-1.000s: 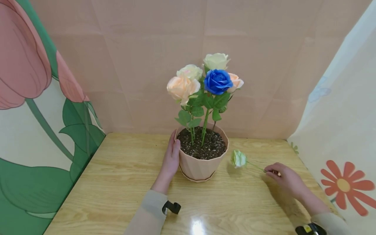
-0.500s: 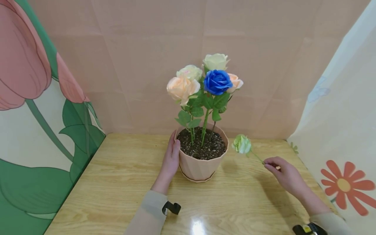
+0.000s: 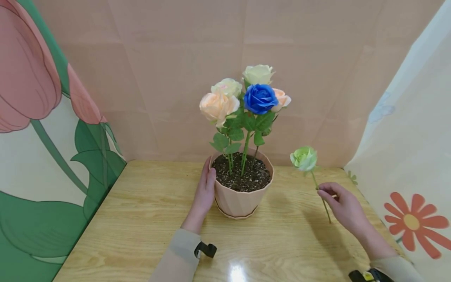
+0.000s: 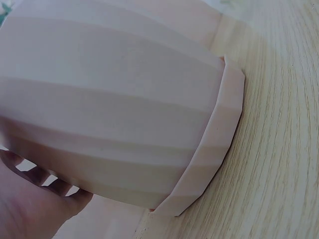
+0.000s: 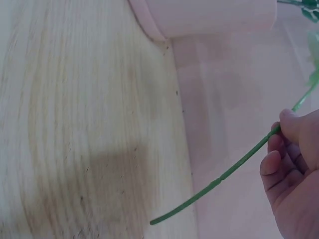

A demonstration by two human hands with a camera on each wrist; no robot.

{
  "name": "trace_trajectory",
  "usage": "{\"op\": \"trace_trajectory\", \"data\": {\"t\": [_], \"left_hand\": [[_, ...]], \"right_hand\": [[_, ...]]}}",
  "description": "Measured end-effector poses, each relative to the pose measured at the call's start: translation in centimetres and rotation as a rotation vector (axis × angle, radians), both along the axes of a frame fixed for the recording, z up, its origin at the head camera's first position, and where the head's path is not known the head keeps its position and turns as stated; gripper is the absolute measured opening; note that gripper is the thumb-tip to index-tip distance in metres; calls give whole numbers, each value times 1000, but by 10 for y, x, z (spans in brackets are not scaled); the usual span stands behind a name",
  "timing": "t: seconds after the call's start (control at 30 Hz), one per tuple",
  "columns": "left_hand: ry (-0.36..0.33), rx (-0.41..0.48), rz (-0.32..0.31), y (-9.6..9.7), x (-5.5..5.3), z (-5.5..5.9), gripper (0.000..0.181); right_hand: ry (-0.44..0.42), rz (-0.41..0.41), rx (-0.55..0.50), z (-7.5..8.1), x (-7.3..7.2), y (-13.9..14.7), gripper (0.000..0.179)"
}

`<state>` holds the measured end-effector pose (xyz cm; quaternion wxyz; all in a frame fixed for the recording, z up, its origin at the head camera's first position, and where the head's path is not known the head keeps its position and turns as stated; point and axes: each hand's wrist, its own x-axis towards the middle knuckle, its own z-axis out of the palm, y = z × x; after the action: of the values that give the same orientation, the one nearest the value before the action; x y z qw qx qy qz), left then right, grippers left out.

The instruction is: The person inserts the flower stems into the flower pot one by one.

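Note:
In the head view, my left hand (image 3: 205,186) rests against the left side of a pink faceted flowerpot (image 3: 243,201), thumb near the rim. The left wrist view has the flowerpot (image 4: 109,99) filling much of the frame, with that hand (image 4: 35,199) at its lower left. Dark soil (image 3: 239,182) fills the pot, and several roses stand in it, among them a blue rose (image 3: 260,98) and a peach rose (image 3: 218,105). Right of the pot, my right hand (image 3: 343,205) pinches the stem of a pale green rose (image 3: 303,158). The bare lower stem (image 5: 219,180) slants below the fingers in the right wrist view.
The pot stands in a matching saucer (image 4: 204,164) on a wood-grain table (image 3: 141,219). Behind it hangs a plain pinkish backdrop (image 3: 176,78). Printed flower panels flank both sides, with a tulip (image 3: 29,66) on the left and a red flower (image 3: 412,222) on the right.
The pale green rose has risen off the table and swung from lying nearly flat to upright in my right hand, its bloom moving up and right. My left hand stays at the pot.

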<state>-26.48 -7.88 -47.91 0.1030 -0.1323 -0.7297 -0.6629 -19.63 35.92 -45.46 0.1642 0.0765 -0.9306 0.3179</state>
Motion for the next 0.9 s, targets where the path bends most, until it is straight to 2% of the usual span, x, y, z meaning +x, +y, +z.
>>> {"op": "trace_trajectory", "data": {"t": [0.2, 0.43, 0.6, 0.9], "left_hand": [[4, 2, -1, 0, 0, 0, 63], [10, -1, 6, 0, 0, -1, 63], [6, -2, 8, -1, 0, 0, 64], [-2, 0, 5, 0, 0, 0, 66]], "right_hand": [[-1, -12, -53, 12, 4, -10, 26], [58, -7, -137, 24, 7, -21, 21], [86, -2, -196, 39, 9, -33, 22], [131, -13, -221, 60, 11, -50, 19]]}}
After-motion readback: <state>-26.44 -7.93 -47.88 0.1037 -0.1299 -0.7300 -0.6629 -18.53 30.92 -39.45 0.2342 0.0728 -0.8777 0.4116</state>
